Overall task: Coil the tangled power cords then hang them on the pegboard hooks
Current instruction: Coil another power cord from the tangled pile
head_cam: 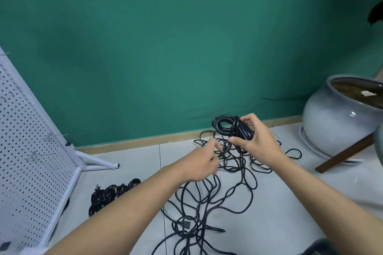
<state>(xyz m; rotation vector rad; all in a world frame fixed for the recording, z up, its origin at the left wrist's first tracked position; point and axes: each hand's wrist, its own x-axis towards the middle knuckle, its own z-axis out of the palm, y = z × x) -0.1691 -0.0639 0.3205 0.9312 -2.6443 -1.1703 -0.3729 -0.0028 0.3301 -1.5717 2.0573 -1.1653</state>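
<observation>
Over smooth tiles [290, 192], right hand [255, 143] grips glossy coil [226, 125]

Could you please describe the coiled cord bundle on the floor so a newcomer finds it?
Find the white pegboard on the left. Beside its base, on the floor, lies the coiled bundle. Unlike the loose tangle to its right, it is compact and tightly looped.

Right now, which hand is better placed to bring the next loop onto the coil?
The left hand: it appears to pinch a loose strand just below the coil, while the right hand is occupied gripping that coil.
</observation>
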